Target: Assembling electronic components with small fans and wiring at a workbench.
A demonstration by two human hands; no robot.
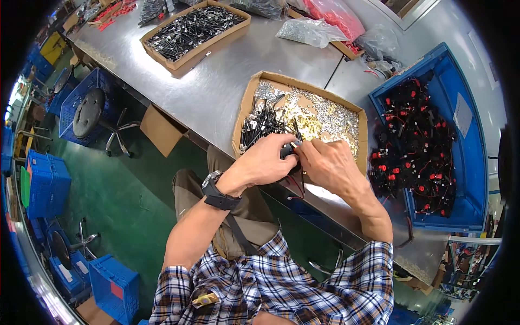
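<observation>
My left hand [265, 160] is closed around a small black part [286, 151], at the near edge of a shallow cardboard tray [242, 116]. Close against it, my right hand [330, 165] pinches something at the same part, its fingertips pressed together. A black lead and a thin red wire [295, 187] hang below the hands. The fingers hide most of the held part. Inside the tray lie black leads with metal ends [261, 123], brass-coloured terminals [305, 125] and silver washer-like pieces [333, 116].
To the right, a blue bin [470, 200] holds many black parts with red knobs [417, 143]. Another cardboard tray [173, 66] of black leads stands at the far left of the metal table [227, 76]. Clear bags [311, 33] lie at the back. Left on the floor are a stool [89, 112] and blue crates [47, 181].
</observation>
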